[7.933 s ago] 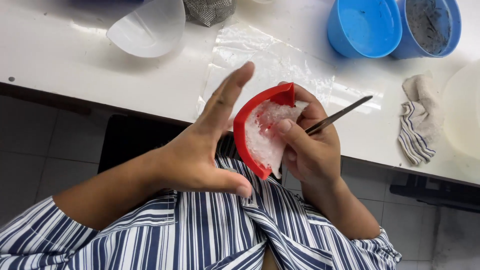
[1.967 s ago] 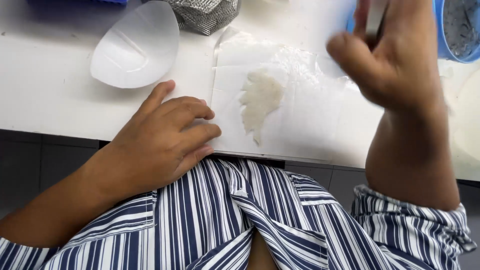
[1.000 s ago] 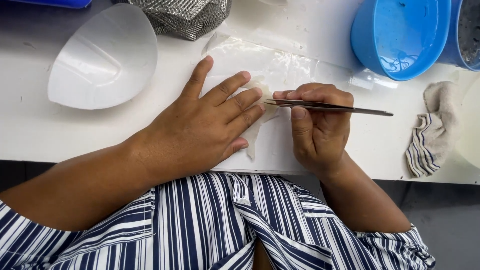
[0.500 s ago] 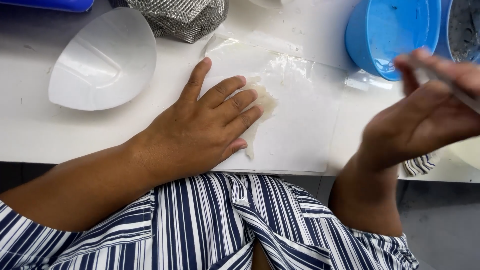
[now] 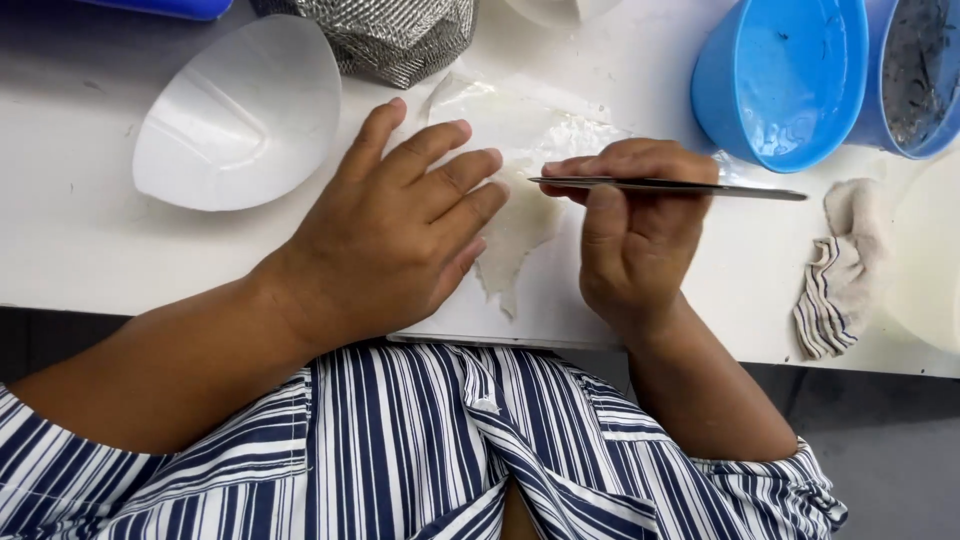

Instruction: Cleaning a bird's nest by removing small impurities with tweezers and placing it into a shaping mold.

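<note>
My left hand lies flat, fingers spread, on a thin pale translucent piece that rests on a clear plastic sheet on the white table. My right hand is closed around metal tweezers, held level just above the pale piece. The tweezers' tips point left toward my left fingertips. Part of the pale piece is hidden under my left palm.
A white curved shell sits at the left. A metal mesh basket stands at the back. Two blue bowls are at the back right, the right one holding dark specks. A striped cloth lies at the right.
My right hand, raised to the right half a second ago, has come back down beside the pale piece with the tweezers. My left hand has stayed pressed on the piece.
</note>
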